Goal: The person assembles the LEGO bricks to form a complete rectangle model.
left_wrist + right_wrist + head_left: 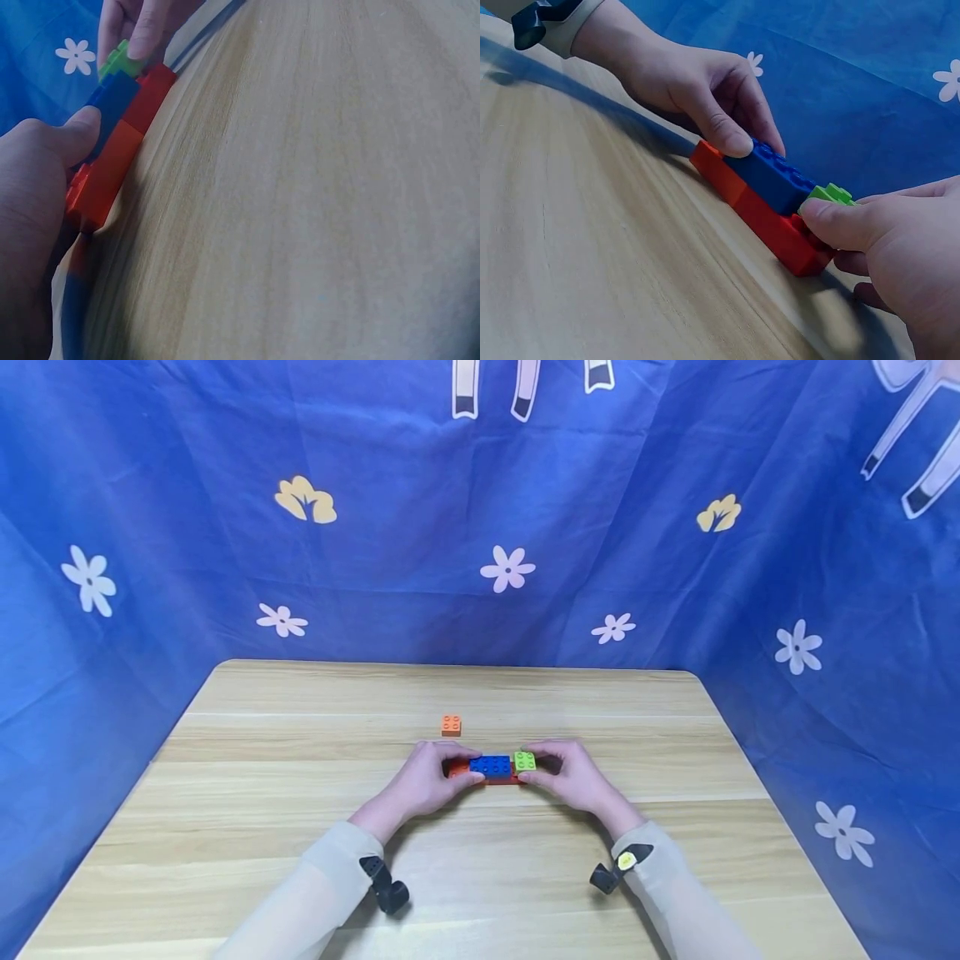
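On the table, an orange brick [718, 174] and a red brick [799, 244] lie end to end, and a blue brick [491, 766] sits across the top of both. My left hand [427, 782] pinches the blue brick near its left end, thumb on the near side. At the right end, my right hand [576, 777] pinches a small light-green brick [525, 762] between thumb and fingers. The green one is over the red brick's studs, beside the blue brick; whether it is seated there I cannot tell. The right fingers partly hide it.
A loose small orange brick [451, 726] lies behind the stack, slightly to its left. The wooden table [495, 877] ends at a blue patterned curtain [420, 560] at the back and sides. Each wrist carries a small black camera.
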A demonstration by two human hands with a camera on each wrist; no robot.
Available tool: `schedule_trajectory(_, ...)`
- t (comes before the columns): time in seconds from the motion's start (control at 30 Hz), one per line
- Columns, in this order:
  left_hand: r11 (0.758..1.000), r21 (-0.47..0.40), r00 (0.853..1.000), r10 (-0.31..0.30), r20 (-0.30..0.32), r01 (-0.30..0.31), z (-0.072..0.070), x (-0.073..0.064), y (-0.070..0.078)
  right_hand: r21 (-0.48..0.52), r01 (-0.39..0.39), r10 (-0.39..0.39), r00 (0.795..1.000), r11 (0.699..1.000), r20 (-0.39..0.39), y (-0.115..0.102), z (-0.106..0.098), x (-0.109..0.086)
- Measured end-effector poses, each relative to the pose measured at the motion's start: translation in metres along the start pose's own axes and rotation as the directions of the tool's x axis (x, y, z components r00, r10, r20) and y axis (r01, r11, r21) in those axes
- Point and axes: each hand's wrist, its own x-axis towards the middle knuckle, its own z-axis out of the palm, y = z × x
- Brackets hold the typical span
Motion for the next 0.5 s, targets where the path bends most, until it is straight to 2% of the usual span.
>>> schedule_trajectory(0.33, 0.999, -0.019, 0.999, 0.039, -0.006, -0.039, 0.0012, 0.0002, -0.0011, -0.009, 0.022, -0.022, 1.000, 1.000, 0.011, -0.0016, 0.0038, 0.0020)
schedule_trajectory(0.5, 0.999, -0.004, 0.999, 0.033, -0.011, -0.033, 0.0017, -0.0002, -0.0026, -0.027, 0.023, -0.023, 0.999, 0.999, 0.026, -0.0024, 0.0041, 0.0025)
